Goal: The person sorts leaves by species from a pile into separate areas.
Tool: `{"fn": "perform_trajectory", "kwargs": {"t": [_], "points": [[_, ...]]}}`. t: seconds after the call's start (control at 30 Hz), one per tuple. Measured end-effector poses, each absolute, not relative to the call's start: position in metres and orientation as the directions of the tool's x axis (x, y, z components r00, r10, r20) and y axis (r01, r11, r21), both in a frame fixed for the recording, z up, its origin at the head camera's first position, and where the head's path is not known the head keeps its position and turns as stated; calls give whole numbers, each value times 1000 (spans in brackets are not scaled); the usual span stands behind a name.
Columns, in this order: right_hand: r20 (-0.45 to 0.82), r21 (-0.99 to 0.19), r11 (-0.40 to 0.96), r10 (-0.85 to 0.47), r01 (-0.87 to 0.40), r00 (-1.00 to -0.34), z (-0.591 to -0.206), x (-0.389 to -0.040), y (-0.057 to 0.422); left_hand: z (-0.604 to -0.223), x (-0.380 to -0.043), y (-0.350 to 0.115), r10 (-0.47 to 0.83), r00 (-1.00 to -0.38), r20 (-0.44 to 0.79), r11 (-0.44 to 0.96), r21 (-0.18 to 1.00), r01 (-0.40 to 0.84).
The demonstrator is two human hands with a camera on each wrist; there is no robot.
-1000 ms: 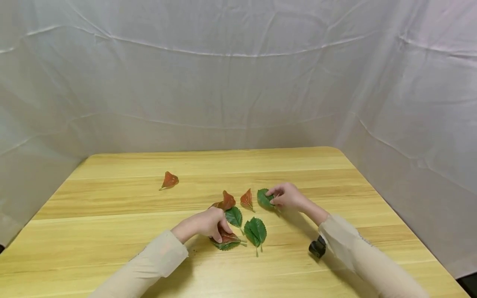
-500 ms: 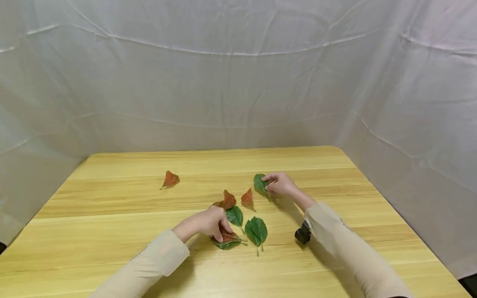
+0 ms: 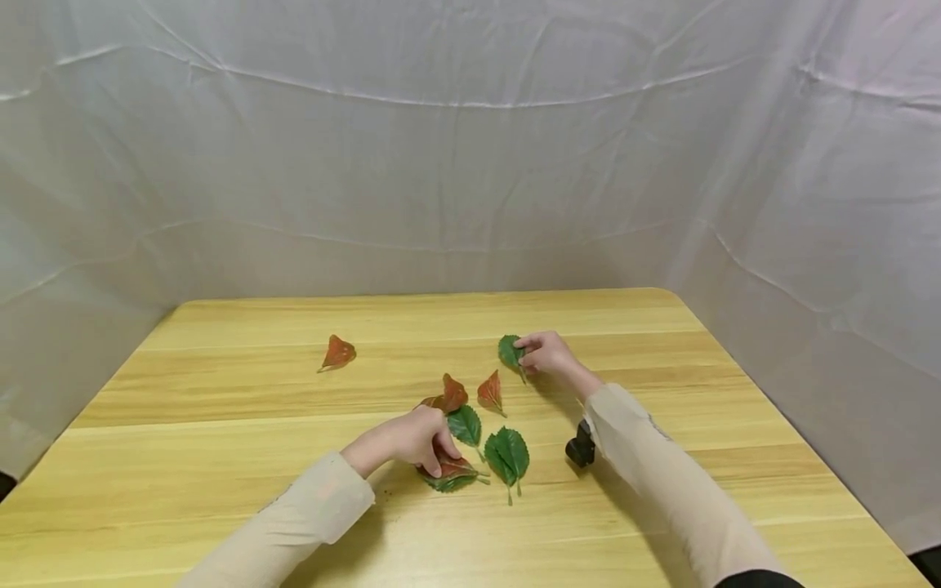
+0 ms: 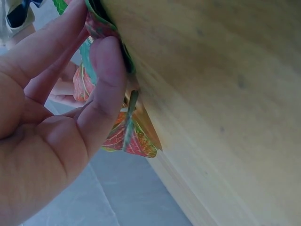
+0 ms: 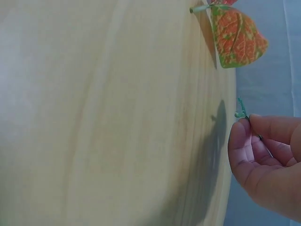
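Note:
My left hand (image 3: 421,434) holds a red leaf (image 3: 459,466) between thumb and fingers, low over the table. A green leaf (image 3: 450,483) shows under the red one, and part of both is covered by the hand. Farther back and to the right, my right hand (image 3: 547,356) pinches a green leaf (image 3: 508,351) near its right side. In the right wrist view that leaf (image 5: 240,114) appears nearly edge-on at the fingertips. Between the hands lie a single green leaf (image 3: 465,425), a red leaf (image 3: 490,393) and a pair of overlapping green leaves (image 3: 509,455).
Red leaves (image 3: 454,394) lie just beyond the left hand, partly hidden by it. Another red leaf (image 3: 339,352) sits alone at the back left of the wooden table (image 3: 220,474). Grey-white cloth (image 3: 441,180) hangs behind the table. A black wrist camera (image 3: 581,447) is under the right sleeve.
My right hand has moved away from me and slightly left, carrying the green leaf toward the back of the table. The left hand has stayed on its leaves.

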State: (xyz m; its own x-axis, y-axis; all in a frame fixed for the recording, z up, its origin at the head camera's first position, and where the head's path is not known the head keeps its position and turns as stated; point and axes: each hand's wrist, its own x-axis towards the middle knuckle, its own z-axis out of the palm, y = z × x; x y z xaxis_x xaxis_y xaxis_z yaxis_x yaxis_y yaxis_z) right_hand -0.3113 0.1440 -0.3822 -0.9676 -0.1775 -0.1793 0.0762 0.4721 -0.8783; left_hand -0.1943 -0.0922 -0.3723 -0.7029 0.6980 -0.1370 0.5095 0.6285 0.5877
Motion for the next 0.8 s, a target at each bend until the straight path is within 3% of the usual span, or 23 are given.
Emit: {"fn": "perform_trajectory", "kwargs": {"t": [0.27, 0.8], "points": [[-210, -890, 438, -141, 129, -968, -385, -316, 142, -373, -195, -91, 700, -698, -150, 623, 606, 495], [-202, -870, 479, -130, 117, -971, -388, -312, 144, -375, -197, -93, 697, -701, -153, 627, 604, 492]]}}
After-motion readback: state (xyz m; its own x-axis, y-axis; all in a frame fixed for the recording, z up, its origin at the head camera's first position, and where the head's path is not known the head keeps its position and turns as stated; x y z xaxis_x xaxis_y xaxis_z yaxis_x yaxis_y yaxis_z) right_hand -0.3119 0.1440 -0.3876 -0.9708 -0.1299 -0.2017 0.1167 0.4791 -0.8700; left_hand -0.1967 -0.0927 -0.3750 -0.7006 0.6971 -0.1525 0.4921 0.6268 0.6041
